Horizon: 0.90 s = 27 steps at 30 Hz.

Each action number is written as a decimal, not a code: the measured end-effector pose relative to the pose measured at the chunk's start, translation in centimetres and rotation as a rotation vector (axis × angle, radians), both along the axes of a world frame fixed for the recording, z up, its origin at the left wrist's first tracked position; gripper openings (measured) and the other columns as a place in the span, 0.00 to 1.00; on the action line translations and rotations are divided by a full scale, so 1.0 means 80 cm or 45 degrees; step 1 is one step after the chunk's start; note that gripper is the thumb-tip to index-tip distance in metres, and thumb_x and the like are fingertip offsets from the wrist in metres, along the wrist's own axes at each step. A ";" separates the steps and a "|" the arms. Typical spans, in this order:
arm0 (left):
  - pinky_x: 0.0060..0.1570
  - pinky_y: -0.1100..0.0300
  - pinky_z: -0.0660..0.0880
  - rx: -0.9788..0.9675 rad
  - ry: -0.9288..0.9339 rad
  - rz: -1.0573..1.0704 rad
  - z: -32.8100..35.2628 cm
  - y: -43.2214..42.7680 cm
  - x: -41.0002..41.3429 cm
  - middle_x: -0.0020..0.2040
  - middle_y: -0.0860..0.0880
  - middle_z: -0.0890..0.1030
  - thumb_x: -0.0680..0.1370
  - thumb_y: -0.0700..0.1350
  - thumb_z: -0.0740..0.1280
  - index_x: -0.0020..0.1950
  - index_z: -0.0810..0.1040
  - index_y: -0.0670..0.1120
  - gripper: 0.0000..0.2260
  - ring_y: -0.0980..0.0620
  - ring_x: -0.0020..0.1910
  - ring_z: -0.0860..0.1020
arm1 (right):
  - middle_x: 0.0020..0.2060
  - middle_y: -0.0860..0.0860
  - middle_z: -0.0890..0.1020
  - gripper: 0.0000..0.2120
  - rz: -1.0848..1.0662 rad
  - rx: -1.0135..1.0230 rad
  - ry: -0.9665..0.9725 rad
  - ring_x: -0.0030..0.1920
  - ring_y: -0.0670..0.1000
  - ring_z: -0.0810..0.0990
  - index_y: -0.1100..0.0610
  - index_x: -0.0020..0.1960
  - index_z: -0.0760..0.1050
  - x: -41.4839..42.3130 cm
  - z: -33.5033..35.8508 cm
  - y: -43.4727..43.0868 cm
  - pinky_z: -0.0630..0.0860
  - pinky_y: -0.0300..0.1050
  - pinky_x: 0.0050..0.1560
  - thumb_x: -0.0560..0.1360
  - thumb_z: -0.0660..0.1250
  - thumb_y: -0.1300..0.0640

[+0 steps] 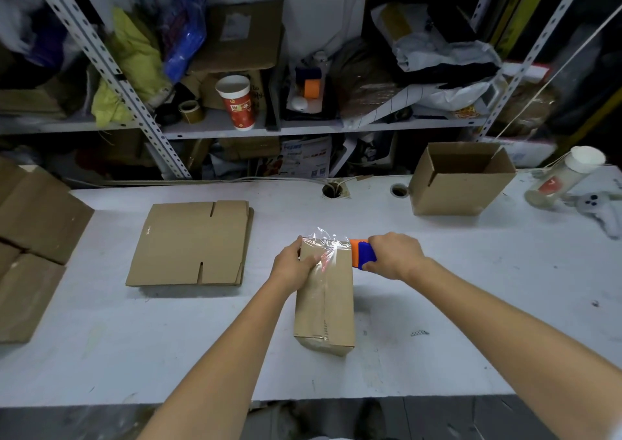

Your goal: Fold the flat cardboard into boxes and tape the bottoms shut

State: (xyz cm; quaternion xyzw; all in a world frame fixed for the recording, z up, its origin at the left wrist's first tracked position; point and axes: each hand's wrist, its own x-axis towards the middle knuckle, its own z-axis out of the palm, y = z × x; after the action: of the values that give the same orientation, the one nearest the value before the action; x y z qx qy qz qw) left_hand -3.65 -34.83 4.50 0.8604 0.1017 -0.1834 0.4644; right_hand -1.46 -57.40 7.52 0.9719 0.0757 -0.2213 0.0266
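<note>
At the far left of the white table [101, 332], I could see a pile of flattened cardboard [33, 224] running off the edge of my view. Right of it, well apart, lay a neat stack of flat box blanks [188, 244], their slots showing on top. On the shelf [235, 128] behind the table stood a red paper cup [237, 103], with a roll of brown tape [191, 110] to its left.

Near the middle of the table lay the folded box [324, 308], its long side pointing away from me and its closed flaps facing up. The left hand [292, 266] held its far left corner, fingers curled over the edge and thumb pressed on the top face beside the seam. A strip of clear tape [328, 242] ran along the centre seam and bunched up, crinkled and shiny, at the far end of the box. Against the far right corner was the orange and blue tape dispenser [363, 254]. The right hand [395, 254] was wrapped tight round its blue handle, knuckles up; I could not tell how the fingertips lay underneath.

Further right, near the back edge of the table, stood an upright box [461, 184], open at the top, just beside two round holes [333, 190] in the table top. At the far right a clear jar [565, 180] with a white lid sat tilted.
</note>
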 end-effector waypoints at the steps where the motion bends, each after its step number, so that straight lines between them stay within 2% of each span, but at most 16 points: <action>1: 0.56 0.54 0.75 -0.006 0.005 0.005 0.000 0.000 0.000 0.56 0.51 0.82 0.80 0.46 0.67 0.64 0.77 0.51 0.13 0.48 0.56 0.79 | 0.53 0.52 0.81 0.21 -0.054 0.029 0.021 0.51 0.55 0.80 0.52 0.62 0.73 -0.003 -0.010 0.002 0.73 0.45 0.44 0.75 0.68 0.40; 4: 0.53 0.55 0.75 -0.017 0.007 0.039 0.002 0.001 -0.003 0.53 0.52 0.83 0.79 0.49 0.68 0.62 0.78 0.50 0.12 0.48 0.55 0.79 | 0.53 0.52 0.82 0.20 -0.187 0.133 0.043 0.50 0.55 0.80 0.52 0.62 0.73 -0.012 -0.034 -0.005 0.73 0.44 0.43 0.75 0.68 0.43; 8: 0.48 0.59 0.73 -0.056 0.048 0.138 -0.001 -0.003 -0.011 0.52 0.54 0.81 0.79 0.53 0.69 0.62 0.80 0.52 0.13 0.50 0.53 0.79 | 0.54 0.53 0.81 0.21 -0.312 0.180 0.080 0.50 0.58 0.80 0.51 0.67 0.67 -0.030 -0.069 -0.025 0.80 0.50 0.47 0.76 0.66 0.50; 10: 0.48 0.58 0.74 -0.024 0.041 0.152 -0.002 -0.002 -0.013 0.51 0.54 0.82 0.78 0.56 0.69 0.61 0.81 0.52 0.14 0.50 0.52 0.79 | 0.54 0.53 0.81 0.23 -0.334 0.171 0.095 0.50 0.57 0.80 0.52 0.70 0.64 -0.042 -0.086 -0.029 0.80 0.50 0.47 0.77 0.65 0.53; 12: 0.51 0.55 0.77 0.031 0.032 0.158 -0.002 -0.002 -0.012 0.51 0.54 0.82 0.77 0.57 0.69 0.59 0.82 0.52 0.14 0.49 0.52 0.80 | 0.58 0.54 0.80 0.28 -0.344 0.197 0.120 0.52 0.55 0.79 0.52 0.76 0.59 -0.058 -0.103 -0.029 0.77 0.46 0.47 0.78 0.64 0.56; 14: 0.51 0.53 0.77 0.030 0.038 0.199 -0.002 -0.004 -0.012 0.48 0.54 0.83 0.77 0.56 0.70 0.55 0.83 0.52 0.12 0.48 0.50 0.80 | 0.62 0.56 0.77 0.29 -0.452 0.318 0.183 0.57 0.55 0.78 0.51 0.80 0.53 -0.075 -0.121 -0.029 0.76 0.47 0.53 0.82 0.61 0.54; 16: 0.52 0.52 0.78 -0.004 0.043 0.250 0.000 -0.003 -0.016 0.48 0.53 0.84 0.76 0.55 0.71 0.53 0.84 0.53 0.09 0.49 0.50 0.81 | 0.61 0.57 0.77 0.32 -0.498 0.374 0.242 0.55 0.55 0.78 0.48 0.82 0.46 -0.088 -0.136 -0.032 0.78 0.48 0.55 0.83 0.58 0.54; 18: 0.55 0.52 0.78 -0.052 0.029 0.287 0.004 0.001 -0.023 0.51 0.54 0.84 0.77 0.52 0.70 0.57 0.83 0.53 0.10 0.50 0.52 0.80 | 0.60 0.57 0.77 0.41 -0.426 0.346 0.342 0.51 0.54 0.79 0.45 0.81 0.34 -0.094 -0.143 -0.036 0.79 0.47 0.52 0.81 0.60 0.57; 19: 0.56 0.53 0.78 -0.084 0.009 0.309 0.007 0.003 -0.026 0.53 0.55 0.83 0.78 0.51 0.70 0.60 0.83 0.52 0.12 0.51 0.54 0.80 | 0.62 0.57 0.77 0.43 -0.377 0.337 0.374 0.51 0.53 0.79 0.45 0.80 0.32 -0.096 -0.142 -0.038 0.79 0.46 0.52 0.81 0.61 0.57; 21: 0.58 0.55 0.77 -0.159 -0.064 0.343 0.015 0.010 -0.029 0.55 0.55 0.82 0.78 0.50 0.70 0.63 0.82 0.51 0.14 0.53 0.56 0.79 | 0.65 0.56 0.75 0.40 -0.278 0.290 0.357 0.58 0.55 0.78 0.47 0.82 0.38 -0.094 -0.127 -0.039 0.78 0.48 0.57 0.81 0.62 0.53; 24: 0.59 0.54 0.79 -0.317 -0.165 0.357 0.031 0.022 -0.028 0.57 0.57 0.84 0.76 0.48 0.72 0.63 0.82 0.53 0.15 0.57 0.58 0.80 | 0.65 0.52 0.78 0.29 -0.248 0.202 0.091 0.62 0.55 0.77 0.48 0.80 0.58 -0.077 -0.076 -0.034 0.77 0.49 0.57 0.81 0.60 0.46; 25: 0.59 0.54 0.79 -0.362 -0.186 0.357 0.036 0.026 -0.026 0.57 0.57 0.84 0.76 0.48 0.72 0.63 0.82 0.53 0.16 0.57 0.58 0.81 | 0.66 0.50 0.78 0.28 -0.287 0.315 0.018 0.63 0.54 0.77 0.47 0.78 0.61 -0.071 -0.053 -0.028 0.76 0.49 0.58 0.80 0.62 0.44; 27: 0.58 0.56 0.79 -0.433 -0.225 0.344 0.047 0.031 -0.023 0.55 0.57 0.85 0.76 0.45 0.73 0.65 0.81 0.53 0.18 0.57 0.57 0.81 | 0.68 0.46 0.75 0.33 -0.441 0.832 0.004 0.63 0.51 0.77 0.46 0.78 0.63 -0.056 -0.012 -0.013 0.75 0.47 0.59 0.76 0.69 0.42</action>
State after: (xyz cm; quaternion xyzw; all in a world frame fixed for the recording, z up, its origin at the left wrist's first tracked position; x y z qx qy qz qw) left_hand -5.51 -32.36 8.24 0.7612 0.1424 -0.0579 0.6301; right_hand -5.90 -58.42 6.59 0.9272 -0.0231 -0.1881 -0.3230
